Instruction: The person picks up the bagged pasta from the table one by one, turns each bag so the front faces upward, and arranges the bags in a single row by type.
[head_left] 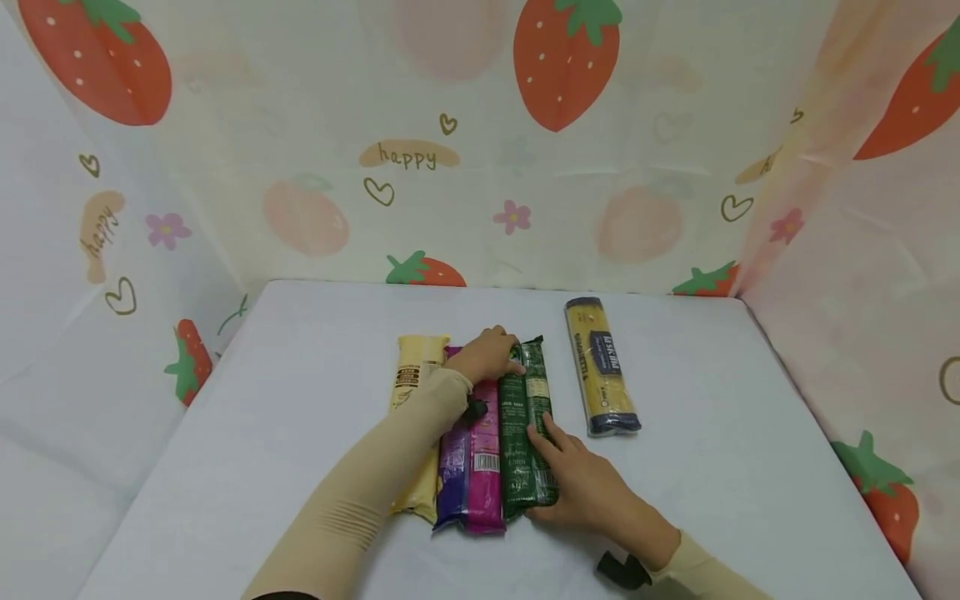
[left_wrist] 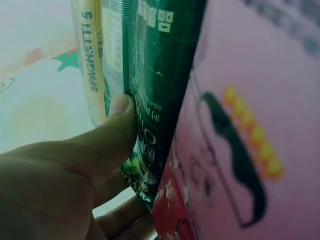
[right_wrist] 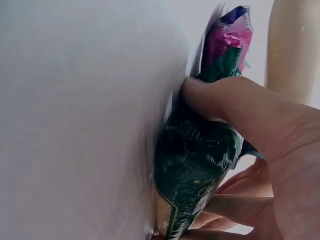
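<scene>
Yellow film wraps the packet farthest left of the green packet (head_left: 517, 442), which is the landmark on this white-covered bench (head_left: 322, 350); the yellow packet (head_left: 411, 379) lies lengthwise there, its middle hidden under the beige left sleeve (head_left: 382, 467). Next comes the purple-and-pink packet (head_left: 468, 475), between the yellow packet and the green packet, right beside the latter's left edge, a barcode showing on its pink half. Above its upper part the left hand (head_left: 483, 357) reaches over to the far end of the green packet, with a black piece (head_left: 474, 412) at that wrist. Of the two hands, this one is partly closed: the left wrist view shows its thumb pressed on the green face and the other fingers bent around the far end. At the green packet's near right corner the right hand (head_left: 581, 483) is curved too, holding it with thumb at the near end and fingers along the right side. Farther right, apart from the green packet and level with its far half, lies the spaghetti packet (head_left: 600, 367), clear with dark blue ends and label. Nearer, to the green packet's lower right, a black strap (head_left: 624, 572) sits by the right wrist.
</scene>
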